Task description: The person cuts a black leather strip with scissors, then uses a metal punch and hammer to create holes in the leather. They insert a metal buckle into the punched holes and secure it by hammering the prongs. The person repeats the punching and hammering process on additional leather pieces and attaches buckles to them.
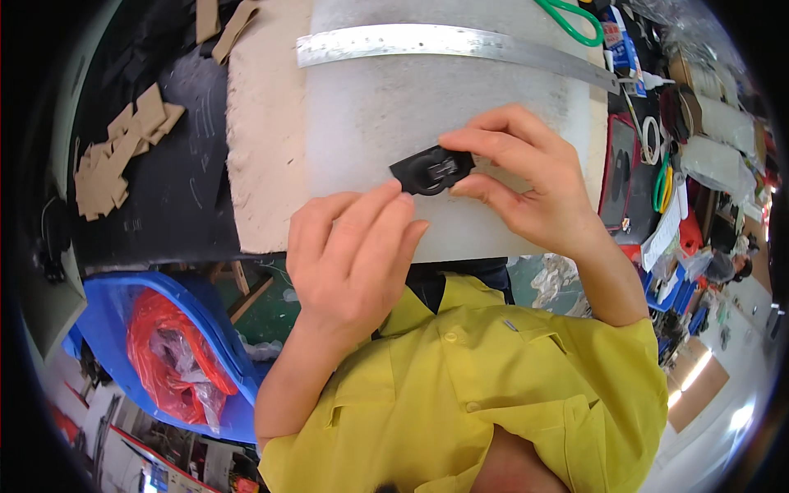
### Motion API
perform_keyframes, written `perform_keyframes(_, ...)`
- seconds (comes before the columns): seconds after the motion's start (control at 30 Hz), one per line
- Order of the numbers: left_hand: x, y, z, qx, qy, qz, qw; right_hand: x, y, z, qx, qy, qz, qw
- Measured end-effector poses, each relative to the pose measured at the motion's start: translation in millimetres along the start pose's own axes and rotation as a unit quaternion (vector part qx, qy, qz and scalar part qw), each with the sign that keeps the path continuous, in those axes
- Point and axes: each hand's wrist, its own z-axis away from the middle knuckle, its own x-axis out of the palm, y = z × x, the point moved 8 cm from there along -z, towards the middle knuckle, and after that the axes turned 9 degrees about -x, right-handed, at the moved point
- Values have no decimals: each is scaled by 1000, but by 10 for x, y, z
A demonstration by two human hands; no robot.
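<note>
Both my hands meet over a white work board [362,115], around a small black rectangular piece [425,171]. A dark ring shape and a glossy patch show on its upper face; I cannot tell its exact kind. My right hand [538,172] pinches its right end between thumb and forefinger. At its lower left corner, the fingertips of my left hand [349,251] press together on the edge. The underside of the piece is hidden.
A steel ruler [411,39] lies across the far part of the board, below a green scissor handle [593,34]. Brown cut pieces [131,148] are heaped at left. A blue bin [238,349] with a red plastic bag [152,345] stands lower left. At right lies a red-edged case [618,168].
</note>
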Motion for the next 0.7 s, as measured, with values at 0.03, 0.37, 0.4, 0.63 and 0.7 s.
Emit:
perform_keyframes(0.03,-7,10,-76,-1,-9,16,1000,6,5,11,0,1,-2,1000)
perform_keyframes(0.37,112,-45,-246,-63,-14,67,996,-58,90,66,47,39,-70,996)
perform_keyframes(0.4,111,-47,-240,-64,-14,69,995,-67,103,80,55,40,-83,994)
perform_keyframes(0.63,101,-56,-241,-65,-17,71,995,-6,46,57,-25,46,-28,998)
perform_keyframes(0.7,70,-44,-210,-90,6,101,991,20,61,63,-11,42,-40,998)
